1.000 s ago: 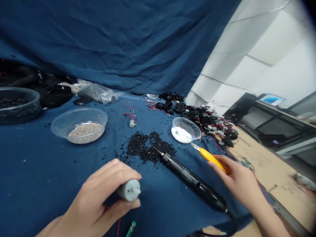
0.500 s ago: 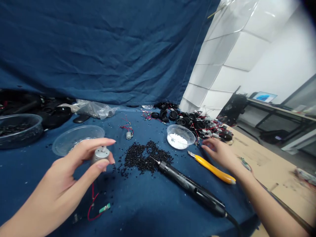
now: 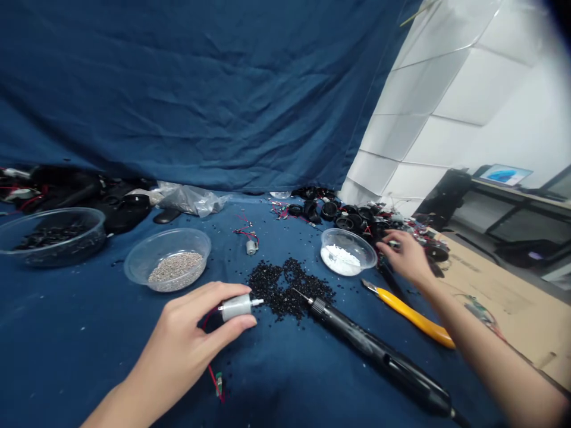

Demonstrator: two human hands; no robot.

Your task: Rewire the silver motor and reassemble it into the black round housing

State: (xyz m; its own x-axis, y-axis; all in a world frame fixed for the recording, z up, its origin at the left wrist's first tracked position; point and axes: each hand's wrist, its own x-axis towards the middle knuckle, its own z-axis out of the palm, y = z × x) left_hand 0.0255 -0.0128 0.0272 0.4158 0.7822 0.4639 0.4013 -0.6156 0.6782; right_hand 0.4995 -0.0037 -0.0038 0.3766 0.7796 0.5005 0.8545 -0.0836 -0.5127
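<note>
Left hand (image 3: 190,339) clenched round a silver DC motor (image 3: 236,307), thumb and fingers wrapped on its can, shaft pointing right, above the blue cloth (image 3: 89,107) and just beside the black granules (image 3: 285,289). Red wire runs down from near the motor to a small green board (image 3: 218,383). Right hand (image 3: 405,257) reaches over the edge of a heap of black round parts (image 3: 348,217), fingers curled close to them; whether they grasp anything, I cannot tell. Yellow knife (image 3: 413,317) lies below that hand, not touching it, and a black rotary tool (image 3: 375,351) lies beside the granules. Bowl of white granules (image 3: 345,252) sits just left of the right hand; bowl of grey granules (image 3: 167,260) sits beyond the left hand
</note>
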